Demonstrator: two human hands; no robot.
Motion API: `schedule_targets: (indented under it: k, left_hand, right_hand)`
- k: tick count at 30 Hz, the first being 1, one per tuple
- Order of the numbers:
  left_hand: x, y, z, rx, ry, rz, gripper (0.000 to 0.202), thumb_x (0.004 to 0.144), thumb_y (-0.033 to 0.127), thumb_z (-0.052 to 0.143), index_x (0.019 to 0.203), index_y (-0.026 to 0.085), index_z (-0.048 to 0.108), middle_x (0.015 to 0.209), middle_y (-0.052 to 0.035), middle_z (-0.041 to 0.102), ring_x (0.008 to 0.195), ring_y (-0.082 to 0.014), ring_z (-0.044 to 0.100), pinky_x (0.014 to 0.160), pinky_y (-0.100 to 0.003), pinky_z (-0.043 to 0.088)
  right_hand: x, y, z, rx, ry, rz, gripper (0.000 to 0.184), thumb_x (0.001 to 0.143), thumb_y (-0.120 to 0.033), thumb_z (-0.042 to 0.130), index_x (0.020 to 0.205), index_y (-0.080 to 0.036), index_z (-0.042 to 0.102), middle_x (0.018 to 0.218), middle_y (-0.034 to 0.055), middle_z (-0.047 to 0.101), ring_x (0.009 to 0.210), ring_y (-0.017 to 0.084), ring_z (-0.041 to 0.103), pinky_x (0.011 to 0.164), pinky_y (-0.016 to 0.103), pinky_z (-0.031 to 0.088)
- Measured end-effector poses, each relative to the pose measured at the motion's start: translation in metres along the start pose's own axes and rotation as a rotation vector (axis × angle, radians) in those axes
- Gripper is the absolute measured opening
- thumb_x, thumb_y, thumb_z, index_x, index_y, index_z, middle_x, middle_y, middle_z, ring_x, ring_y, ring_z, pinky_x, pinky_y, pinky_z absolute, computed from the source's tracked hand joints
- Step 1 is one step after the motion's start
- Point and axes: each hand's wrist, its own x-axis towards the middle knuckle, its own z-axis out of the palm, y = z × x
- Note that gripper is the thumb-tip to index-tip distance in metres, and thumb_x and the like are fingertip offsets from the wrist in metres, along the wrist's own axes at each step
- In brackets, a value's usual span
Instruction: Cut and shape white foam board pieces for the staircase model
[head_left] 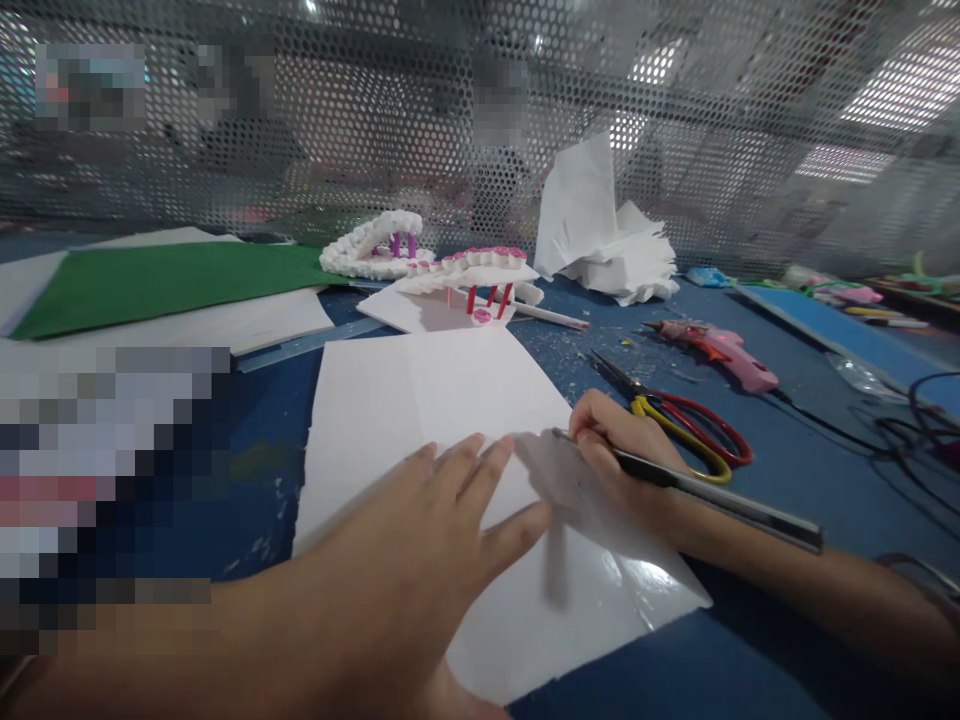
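Beneath left hand (405, 565), seemingly creased sheet (427, 395)

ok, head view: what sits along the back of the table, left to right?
green sheet → white tooth model → white paper pile → pink glue gun → blue board

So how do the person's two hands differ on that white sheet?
The left hand lies flat and palm down on the white sheet with its fingers spread, while the right hand is curled shut around a dark slim tool. The left hand holds nothing, and the right hand sets its tool's tip on the sheet. Both hands rest on the same sheet.
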Motion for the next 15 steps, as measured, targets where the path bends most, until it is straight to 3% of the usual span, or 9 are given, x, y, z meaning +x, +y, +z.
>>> schedule_targets:
  k: [15]
  left_hand:
    - [0.0, 0.002, 0.001, -0.025, 0.03, -0.037, 0.081, 0.06, 0.065, 0.048, 0.127, 0.021, 0.032, 0.137, -0.0169, 0.021, 0.121, -0.0405, 0.02, 0.09, -0.054, 0.027]
  right_hand:
    - [-0.012, -0.003, 0.003, -0.089, 0.065, -0.113, 0.012, 0.071, -0.011, 0.032, 0.065, -0.022, 0.032, 0.046, -0.007, 0.037, 0.039, 0.009, 0.036, 0.041, 0.021, 0.025]
